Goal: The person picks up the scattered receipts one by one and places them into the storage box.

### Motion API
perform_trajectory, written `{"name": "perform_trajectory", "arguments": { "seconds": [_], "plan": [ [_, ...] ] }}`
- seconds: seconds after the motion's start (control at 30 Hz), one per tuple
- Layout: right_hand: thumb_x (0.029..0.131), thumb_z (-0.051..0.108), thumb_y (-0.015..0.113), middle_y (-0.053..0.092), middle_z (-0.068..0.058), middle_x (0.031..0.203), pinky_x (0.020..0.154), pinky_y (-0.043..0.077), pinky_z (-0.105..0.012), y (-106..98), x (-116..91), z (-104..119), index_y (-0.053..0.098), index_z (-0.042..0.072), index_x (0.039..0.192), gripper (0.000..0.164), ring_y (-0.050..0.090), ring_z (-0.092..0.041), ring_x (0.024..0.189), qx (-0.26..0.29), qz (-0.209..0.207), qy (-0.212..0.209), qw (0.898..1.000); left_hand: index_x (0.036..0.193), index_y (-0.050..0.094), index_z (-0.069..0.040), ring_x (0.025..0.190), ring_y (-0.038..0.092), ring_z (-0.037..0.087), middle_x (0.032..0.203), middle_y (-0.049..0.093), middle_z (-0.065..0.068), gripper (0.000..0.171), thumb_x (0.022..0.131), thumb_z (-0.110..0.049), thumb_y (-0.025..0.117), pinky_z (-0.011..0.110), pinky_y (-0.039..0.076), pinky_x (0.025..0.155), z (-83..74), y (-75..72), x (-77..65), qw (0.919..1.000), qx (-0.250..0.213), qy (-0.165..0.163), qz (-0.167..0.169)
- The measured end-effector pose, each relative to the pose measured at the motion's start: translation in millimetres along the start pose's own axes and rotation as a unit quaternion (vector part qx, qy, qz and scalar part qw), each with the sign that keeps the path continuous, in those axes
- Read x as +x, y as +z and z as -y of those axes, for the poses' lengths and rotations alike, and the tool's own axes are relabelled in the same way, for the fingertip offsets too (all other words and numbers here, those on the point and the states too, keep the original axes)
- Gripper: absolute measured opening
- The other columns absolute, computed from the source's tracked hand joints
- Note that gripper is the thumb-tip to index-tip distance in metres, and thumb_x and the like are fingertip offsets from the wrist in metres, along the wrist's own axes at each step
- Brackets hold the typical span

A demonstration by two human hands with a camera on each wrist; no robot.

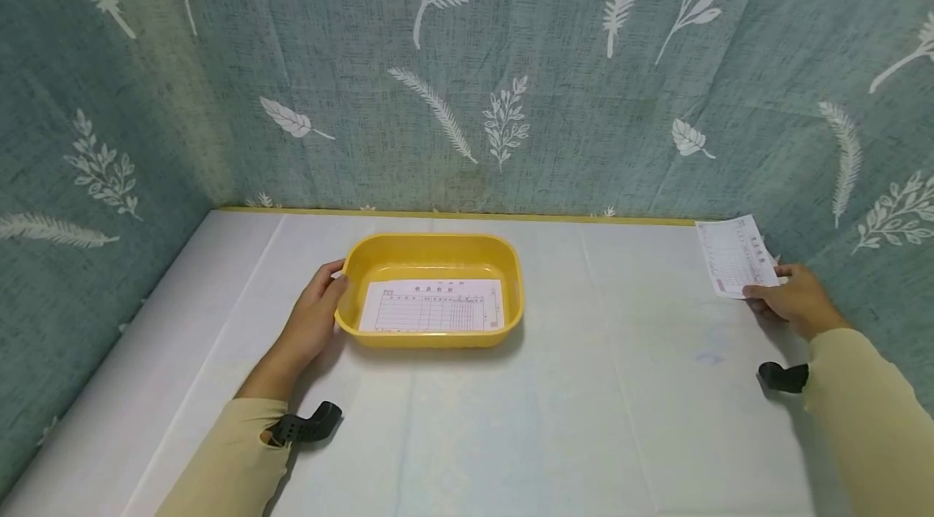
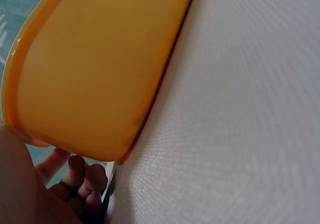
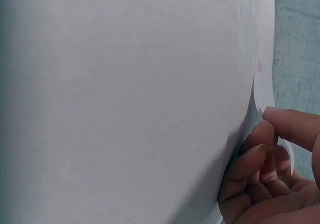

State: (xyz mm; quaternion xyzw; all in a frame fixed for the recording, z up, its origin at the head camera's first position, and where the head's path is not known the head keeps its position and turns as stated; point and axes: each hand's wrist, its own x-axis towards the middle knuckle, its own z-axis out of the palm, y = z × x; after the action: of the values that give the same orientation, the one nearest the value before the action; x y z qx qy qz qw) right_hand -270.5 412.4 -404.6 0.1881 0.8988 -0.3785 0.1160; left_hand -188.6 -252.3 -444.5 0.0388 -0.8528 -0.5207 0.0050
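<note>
A yellow plastic basin (image 1: 430, 341) stands on the white-covered table, with a printed receipt slip (image 1: 419, 313) lying inside. My left hand (image 1: 314, 314) grips the basin's left rim, thumb on top and fingers curled beneath; the left wrist view shows those fingers (image 2: 94, 178) under the basin's end. Far to the right, my right hand (image 1: 797, 302) pinches another printed receipt (image 1: 732, 258) by its lower right side, between thumb and fingers. In the right wrist view this receipt (image 3: 263, 78) appears nearly edge-on and curved, close to the tabletop.
White cloth covers the table (image 1: 584, 420). A green curtain (image 1: 554, 120) with a white leaf pattern rises behind and along both sides, with a yellow strip (image 1: 540, 217) at the table's back edge. Black wrist cameras (image 1: 306, 424) sit on both sleeves.
</note>
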Motion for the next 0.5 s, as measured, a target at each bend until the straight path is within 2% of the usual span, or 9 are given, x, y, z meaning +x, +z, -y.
{"name": "perform_trajectory", "arguments": {
  "seconds": [0.13,0.27,0.5],
  "plan": [
    [0.100,0.014,0.055,0.063,0.002,0.076,0.063,0.055,-0.026,6,-6,-3,0.020,-0.020,0.145,0.067,0.062,-0.006,0.067,-0.003,0.002,-0.030,1.000,0.153,0.036,-0.011,0.090,0.051,0.020,0.109,0.054,0.018,0.051,0.109,-0.035,0.031,0.022,0.042,0.077,2.8,0.0,-0.3,1.0000,-0.004,0.001,0.001],
    [0.102,0.016,0.049,0.065,0.001,0.079,0.062,0.055,-0.024,11,-13,-2,0.029,-0.019,0.142,0.057,0.063,-0.003,0.067,-0.013,-0.014,-0.054,0.998,0.153,0.035,-0.011,0.095,0.051,0.021,0.112,0.055,0.018,0.052,0.108,-0.037,0.030,0.022,0.041,0.082,0.9,0.2,-1.8,1.0000,0.003,-0.003,0.003],
    [0.104,0.014,0.039,0.066,-0.003,0.084,0.063,0.055,-0.023,14,-16,1,0.023,-0.019,0.146,0.055,0.066,-0.002,0.067,-0.009,-0.026,-0.072,0.997,0.152,0.037,-0.014,0.098,0.050,0.024,0.110,0.054,0.018,0.053,0.108,-0.042,0.030,0.027,0.039,0.087,-2.3,1.4,-2.7,0.9999,0.010,0.002,-0.003]
  ]
}}
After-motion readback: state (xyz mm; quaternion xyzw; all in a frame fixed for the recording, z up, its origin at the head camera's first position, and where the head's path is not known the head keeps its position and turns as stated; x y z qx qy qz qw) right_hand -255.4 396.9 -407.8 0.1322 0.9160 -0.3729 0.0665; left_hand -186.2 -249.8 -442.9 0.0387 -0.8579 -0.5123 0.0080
